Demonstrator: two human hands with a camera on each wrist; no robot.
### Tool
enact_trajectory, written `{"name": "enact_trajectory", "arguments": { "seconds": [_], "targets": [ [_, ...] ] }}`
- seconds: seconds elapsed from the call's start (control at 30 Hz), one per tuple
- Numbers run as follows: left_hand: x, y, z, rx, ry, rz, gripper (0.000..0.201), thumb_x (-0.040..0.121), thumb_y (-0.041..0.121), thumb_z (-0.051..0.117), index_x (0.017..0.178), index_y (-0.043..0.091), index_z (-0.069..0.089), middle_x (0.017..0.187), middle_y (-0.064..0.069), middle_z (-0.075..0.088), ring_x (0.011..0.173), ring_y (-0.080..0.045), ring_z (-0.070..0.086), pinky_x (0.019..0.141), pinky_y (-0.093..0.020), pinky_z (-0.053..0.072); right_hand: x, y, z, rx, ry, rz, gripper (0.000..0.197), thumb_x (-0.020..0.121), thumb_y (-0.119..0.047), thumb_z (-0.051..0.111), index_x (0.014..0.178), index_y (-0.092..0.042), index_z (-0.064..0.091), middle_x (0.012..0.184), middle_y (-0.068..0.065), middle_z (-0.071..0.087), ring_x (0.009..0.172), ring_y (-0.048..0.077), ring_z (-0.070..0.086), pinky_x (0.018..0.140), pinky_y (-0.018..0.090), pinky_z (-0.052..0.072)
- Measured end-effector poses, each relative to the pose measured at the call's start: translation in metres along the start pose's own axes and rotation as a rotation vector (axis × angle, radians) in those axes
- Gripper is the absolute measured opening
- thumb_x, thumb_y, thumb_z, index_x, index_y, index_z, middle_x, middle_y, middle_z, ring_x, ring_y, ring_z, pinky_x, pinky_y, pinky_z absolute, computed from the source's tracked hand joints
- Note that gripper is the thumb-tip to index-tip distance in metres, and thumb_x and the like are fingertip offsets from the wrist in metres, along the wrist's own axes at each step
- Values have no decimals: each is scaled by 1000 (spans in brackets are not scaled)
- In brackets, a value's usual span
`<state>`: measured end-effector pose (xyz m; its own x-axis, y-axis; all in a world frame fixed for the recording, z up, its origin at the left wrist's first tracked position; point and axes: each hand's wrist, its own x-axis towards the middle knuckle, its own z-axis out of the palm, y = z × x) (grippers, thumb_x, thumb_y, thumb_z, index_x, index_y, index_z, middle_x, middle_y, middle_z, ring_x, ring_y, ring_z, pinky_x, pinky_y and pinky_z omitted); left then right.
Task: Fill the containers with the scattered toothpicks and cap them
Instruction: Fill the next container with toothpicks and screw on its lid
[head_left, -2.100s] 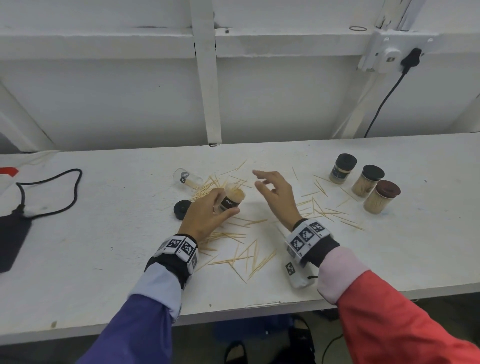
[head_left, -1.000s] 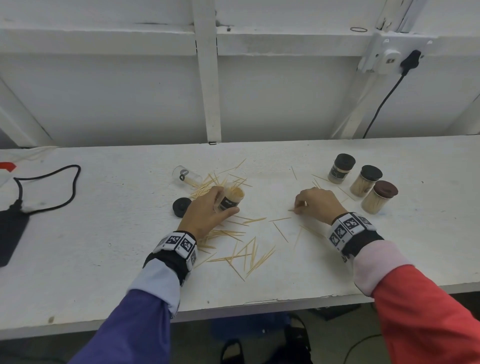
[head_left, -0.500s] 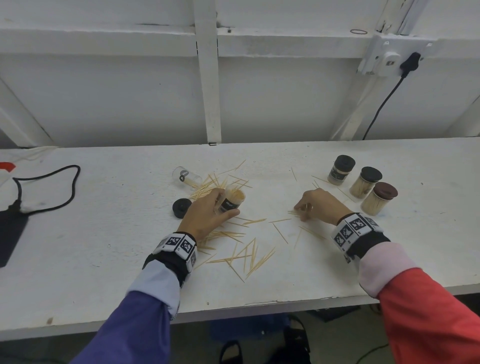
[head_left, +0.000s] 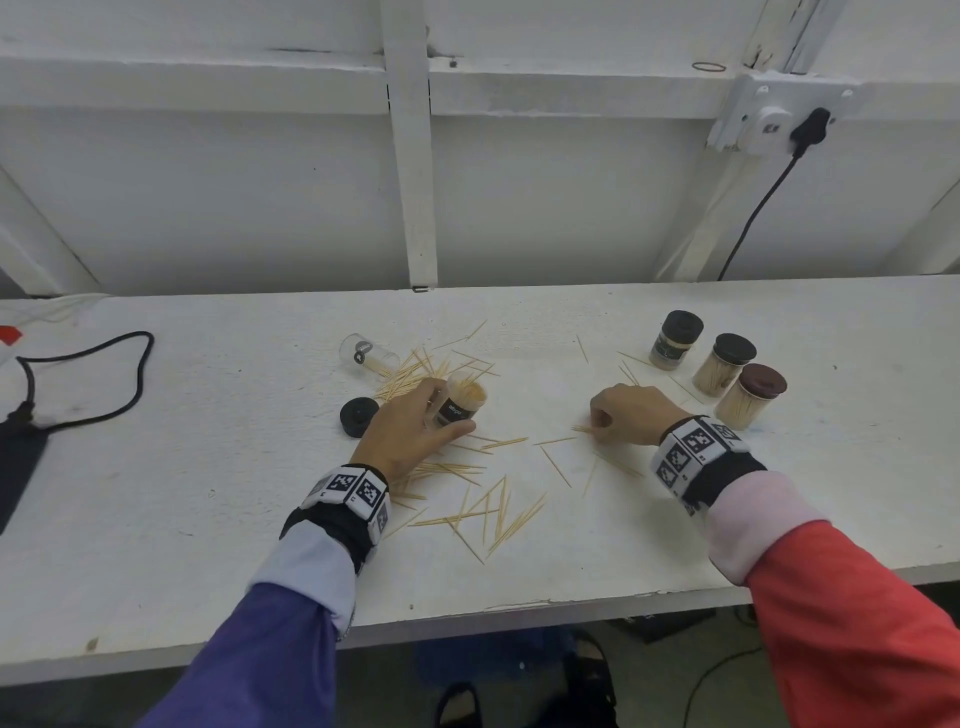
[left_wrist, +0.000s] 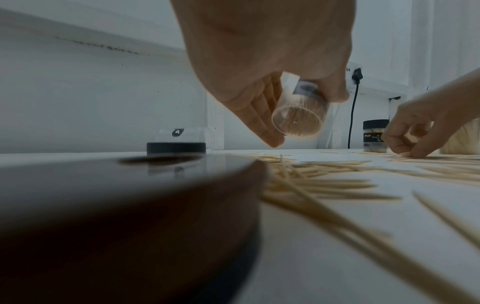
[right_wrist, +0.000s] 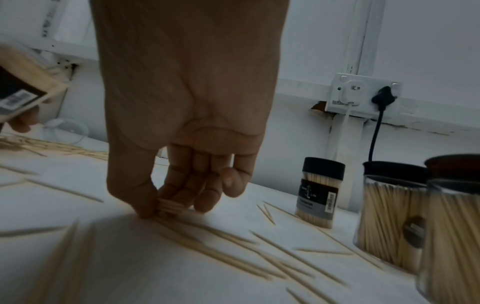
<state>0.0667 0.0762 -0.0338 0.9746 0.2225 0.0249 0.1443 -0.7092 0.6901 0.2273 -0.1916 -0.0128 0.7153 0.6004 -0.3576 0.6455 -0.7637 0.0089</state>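
My right hand (head_left: 631, 413), having crossed away from the container (head_left: 462, 402) my left hand (head_left: 410, 431) is gripping, is now pinching toothpicks (right_wrist: 168, 205) off the counter (head_left: 208, 519); next load pending.

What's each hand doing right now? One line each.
Left hand: grips an uncapped container of toothpicks, tilted.
Right hand: pinches a few toothpicks at the table.

white wall socket (head_left: 769, 117) with a black plug (head_left: 808, 130); a black cable (head_left: 88, 384) loops on the white table (head_left: 156, 545).
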Motion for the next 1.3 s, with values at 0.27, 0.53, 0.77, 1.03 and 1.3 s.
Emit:
{"name": "enact_trajectory", "arguments": {
  "seconds": [0.27,0.53,0.77,1.03,1.3],
  "targets": [
    [0,0,0,-18,-2,4,62,81,56,69,128,20,49,116,6,62,104,-11,58,92,-35,49,-2,-3,5,-61,96,-36,10,89,-21,53,95,-22,61,98,-3,61,90,21,58,69,26,34],
    [0,0,0,-6,-9,20,61,82,55,68,128,19,49,116,6,62,106,-12,57,92,-33,47,-4,-8,3,-86,118,-8,8,88,-21,54,84,-22,61,91,-1,60,78,20,56,65,26,36],
    [1,-2,1,0,-10,9,58,82,56,68,123,21,50,110,7,62,101,-13,58,90,-36,49,-3,-6,3,-86,4,-74,3,91,-21,50,91,-18,51,99,0,55,86,19,51,70,27,34],
    [2,-3,2,-20,-13,-1,59,81,55,70,125,22,50,114,7,62,106,-13,58,93,-37,48,-6,-5,8,-55,148,-56,11,89,-24,60,94,-22,69,100,-2,66,92,22,61,69,26,36],
    [4,-8,4,0,-20,14,59,80,59,69,123,22,51,110,7,63,101,-13,59,89,-37,49,-9,-9,3,-149,22,-46,14,95,-24,42,91,-18,53,99,0,59,82,20,53,70,29,38]
  ]
}}
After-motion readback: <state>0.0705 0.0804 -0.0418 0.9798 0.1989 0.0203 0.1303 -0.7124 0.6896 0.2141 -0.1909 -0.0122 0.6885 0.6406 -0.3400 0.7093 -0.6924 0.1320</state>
